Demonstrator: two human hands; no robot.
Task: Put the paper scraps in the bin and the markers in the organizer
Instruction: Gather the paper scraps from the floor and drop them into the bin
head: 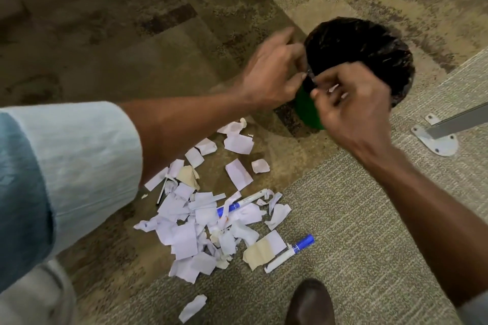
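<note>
On the carpet floor (343, 219), at 6 o'clock from the green bin (309, 111) with its black liner, lies the heap of paper scraps (200, 224): white and beige, torn, very light and limp, best gathered by pinching handfuls. Two blue-capped markers (290, 252) lie among them, stiff and smooth; I would grip them mid-barrel. Right hand (351, 108) is closed on small scraps at the bin's rim; left hand (272, 74) pinches there too, but on what I cannot tell.
</note>
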